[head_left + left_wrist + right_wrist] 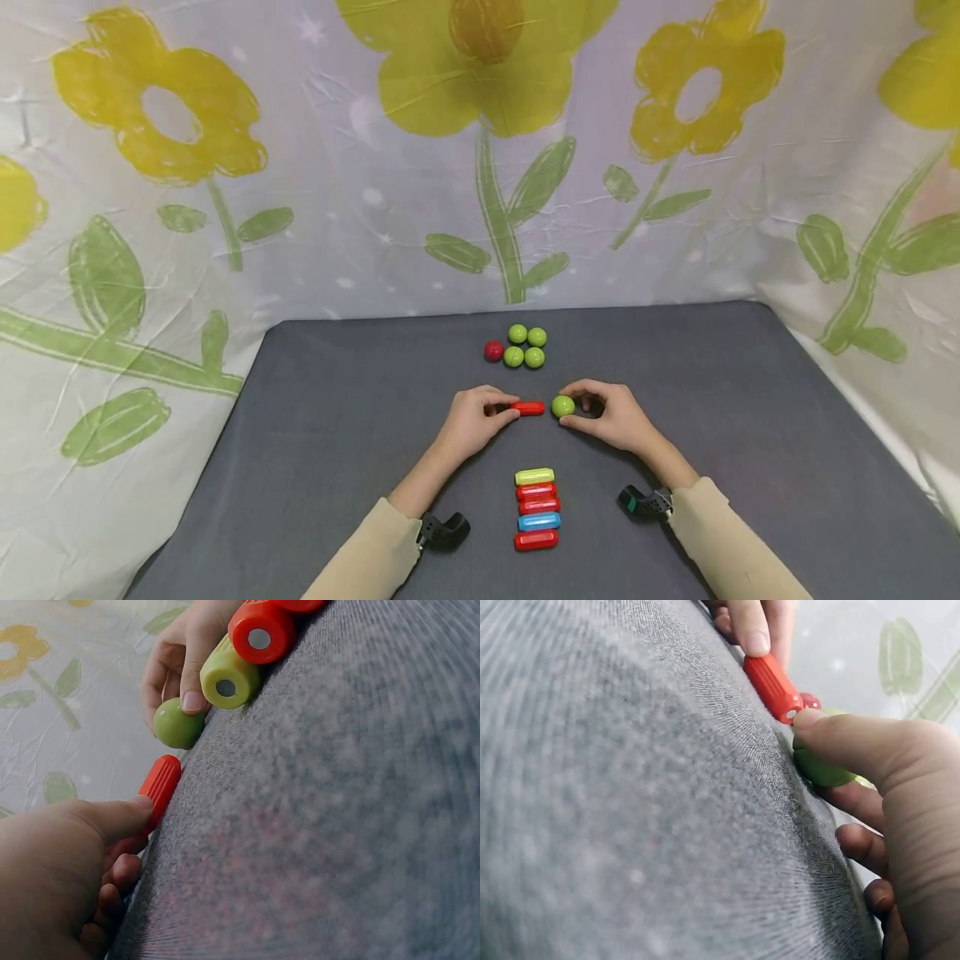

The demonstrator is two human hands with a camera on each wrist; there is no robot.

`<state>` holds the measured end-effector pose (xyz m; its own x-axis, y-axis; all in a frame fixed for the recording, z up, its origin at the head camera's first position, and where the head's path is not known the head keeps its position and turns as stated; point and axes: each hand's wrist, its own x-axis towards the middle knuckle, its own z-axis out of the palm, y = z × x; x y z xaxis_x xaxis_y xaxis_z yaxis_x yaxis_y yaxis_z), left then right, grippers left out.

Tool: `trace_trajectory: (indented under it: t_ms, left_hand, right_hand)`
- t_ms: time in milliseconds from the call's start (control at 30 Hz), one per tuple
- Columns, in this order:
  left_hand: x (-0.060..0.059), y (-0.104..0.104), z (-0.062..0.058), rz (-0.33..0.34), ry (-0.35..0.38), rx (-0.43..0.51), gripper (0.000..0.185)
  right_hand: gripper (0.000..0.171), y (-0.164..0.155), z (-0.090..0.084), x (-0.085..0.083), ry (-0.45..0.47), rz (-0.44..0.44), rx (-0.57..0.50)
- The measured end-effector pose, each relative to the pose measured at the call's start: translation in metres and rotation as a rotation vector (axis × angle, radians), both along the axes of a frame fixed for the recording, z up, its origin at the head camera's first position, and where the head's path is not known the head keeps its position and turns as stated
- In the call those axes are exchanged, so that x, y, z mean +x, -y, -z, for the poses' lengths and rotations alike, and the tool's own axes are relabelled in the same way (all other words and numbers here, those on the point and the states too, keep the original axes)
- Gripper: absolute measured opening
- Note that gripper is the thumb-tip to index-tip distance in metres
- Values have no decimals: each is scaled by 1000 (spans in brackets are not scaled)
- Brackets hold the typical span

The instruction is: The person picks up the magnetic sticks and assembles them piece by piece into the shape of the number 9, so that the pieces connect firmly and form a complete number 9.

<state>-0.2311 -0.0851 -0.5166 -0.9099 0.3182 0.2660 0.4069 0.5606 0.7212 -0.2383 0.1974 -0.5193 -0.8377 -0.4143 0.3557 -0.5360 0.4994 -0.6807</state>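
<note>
Two hands meet: left hand [472, 421] pinches red rod [528, 408]; at three o'clock, right hand [609, 414] pinches green ball [562, 406], ends aligned apparently for joining.

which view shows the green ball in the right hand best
The left wrist view: the green ball shows nearly whole, with the right hand pinching it. The head view shows it small. In the right wrist view the thumb covers most of it.

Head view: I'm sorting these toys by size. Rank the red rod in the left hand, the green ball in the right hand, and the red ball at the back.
1. Red rod
2. Green ball
3. Red ball, slightly smaller-looking, but it lies farther away, so unsure.
</note>
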Motion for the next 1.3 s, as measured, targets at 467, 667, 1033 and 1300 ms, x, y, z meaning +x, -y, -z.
trace_trajectory:
  t_ms: [467, 667, 1033, 1300]
  left_hand:
    - [2, 0, -3, 13, -14, 22, 21]
    - [-1, -1, -3, 33, -14, 17, 22]
    - [-1, -3, -3, 31, -8, 29, 22]
    - [-15, 6, -9, -223, 6, 115, 27]
  right_hand:
    - [36, 3, -2, 1, -53, -5, 36]
    - [36, 1, -3, 0, -73, -22, 28]
    - [36, 1, -4, 0, -67, -29, 27]
    - [36, 3, 2, 2, -68, -32, 12]
